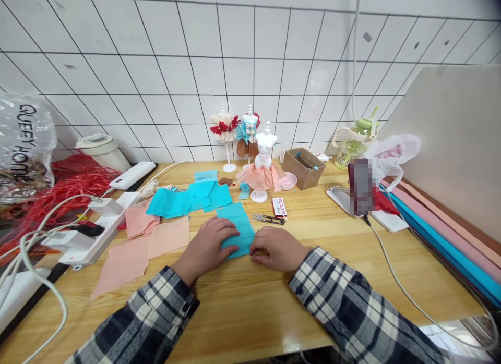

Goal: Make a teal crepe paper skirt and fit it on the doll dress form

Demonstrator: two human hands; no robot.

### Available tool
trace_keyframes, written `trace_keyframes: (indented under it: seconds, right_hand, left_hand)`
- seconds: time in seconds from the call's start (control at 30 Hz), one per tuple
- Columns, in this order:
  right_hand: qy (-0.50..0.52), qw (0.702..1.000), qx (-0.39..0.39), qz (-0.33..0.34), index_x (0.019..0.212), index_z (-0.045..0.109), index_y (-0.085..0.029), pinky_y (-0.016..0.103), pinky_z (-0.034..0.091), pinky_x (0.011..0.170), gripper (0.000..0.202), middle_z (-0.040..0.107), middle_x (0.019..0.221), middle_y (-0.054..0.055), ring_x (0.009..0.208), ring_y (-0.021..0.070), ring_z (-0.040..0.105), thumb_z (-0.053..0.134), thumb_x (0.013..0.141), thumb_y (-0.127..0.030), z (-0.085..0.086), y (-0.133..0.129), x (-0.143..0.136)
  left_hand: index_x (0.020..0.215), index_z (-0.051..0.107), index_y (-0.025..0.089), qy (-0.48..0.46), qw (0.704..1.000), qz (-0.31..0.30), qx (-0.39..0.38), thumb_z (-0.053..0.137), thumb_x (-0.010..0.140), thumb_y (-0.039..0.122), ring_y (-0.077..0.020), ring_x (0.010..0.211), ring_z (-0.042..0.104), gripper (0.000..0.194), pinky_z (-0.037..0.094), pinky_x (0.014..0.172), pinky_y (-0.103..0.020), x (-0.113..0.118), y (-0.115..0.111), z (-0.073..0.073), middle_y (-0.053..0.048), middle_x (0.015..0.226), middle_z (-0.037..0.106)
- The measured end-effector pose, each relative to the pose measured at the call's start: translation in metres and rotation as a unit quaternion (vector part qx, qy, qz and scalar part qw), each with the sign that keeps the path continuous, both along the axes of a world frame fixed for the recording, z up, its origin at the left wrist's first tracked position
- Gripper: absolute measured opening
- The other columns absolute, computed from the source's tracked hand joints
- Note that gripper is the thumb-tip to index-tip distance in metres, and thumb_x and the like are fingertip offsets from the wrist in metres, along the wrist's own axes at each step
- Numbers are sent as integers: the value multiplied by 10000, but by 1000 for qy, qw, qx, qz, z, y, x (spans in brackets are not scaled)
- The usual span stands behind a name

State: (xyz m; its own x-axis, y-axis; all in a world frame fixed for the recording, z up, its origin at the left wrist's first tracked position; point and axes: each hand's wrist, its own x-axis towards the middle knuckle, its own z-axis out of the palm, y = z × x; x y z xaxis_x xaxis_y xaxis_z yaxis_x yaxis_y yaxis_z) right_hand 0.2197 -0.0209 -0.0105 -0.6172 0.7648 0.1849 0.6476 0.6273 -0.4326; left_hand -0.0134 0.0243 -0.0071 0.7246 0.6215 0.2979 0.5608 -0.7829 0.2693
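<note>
A blue crepe paper sheet (238, 220) lies on the table in front of me. My left hand (209, 245) rests on its left part, fingers laid out and thumb apart over the paper. At the sheet's lower right edge, my right hand (277, 248) has its fingers closed in a pinch on the paper. Just beyond lie black thread snips (269, 219) and a small red and white box (279, 207). Further back stands a white mini dress form (266, 145) wearing a peach paper skirt (260, 175).
Blue paper pieces (170, 202) and peach sheets (127, 262) lie to the left, near a power strip (94, 239) with cables. Behind are two decorated dress forms, a pink bowl (288, 180) and a cardboard box (305, 168). Paper rolls (442, 233) line the right side.
</note>
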Motion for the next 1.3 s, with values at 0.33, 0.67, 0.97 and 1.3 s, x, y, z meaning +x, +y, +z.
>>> trace_keyframes:
  seconds: [0.33,0.67,0.97,1.3]
  right_hand:
    - [-35,998,16,-50,995,661,-226,281,414,738,203,671,954,21,890,180,601,675,798,-277,3,-3,1]
    - [-123,990,16,-66,932,672,-241,270,374,656,173,678,911,9,843,161,620,500,932,-267,-1,-5,-11]
    - [-189,977,46,-88,866,664,-211,264,384,649,232,635,874,37,847,172,598,464,963,-277,5,-10,-19]
    - [-194,976,38,-87,942,650,-218,269,395,675,208,662,895,34,839,168,614,447,970,-258,3,-11,-20]
  left_hand:
    - [832,706,225,105,989,-101,14,533,904,250,-189,786,603,189,419,717,-339,16,-20,11,-30,799,691]
    - [881,720,218,150,987,-55,-7,533,907,233,-207,818,650,189,444,738,-353,15,-18,10,-30,868,728]
    - [840,722,216,176,984,-35,14,496,922,237,-219,826,631,241,459,739,-354,14,-20,11,-44,862,710]
    - [948,709,207,166,986,6,-15,483,927,202,-208,868,630,227,470,760,-321,15,-24,13,-60,885,712]
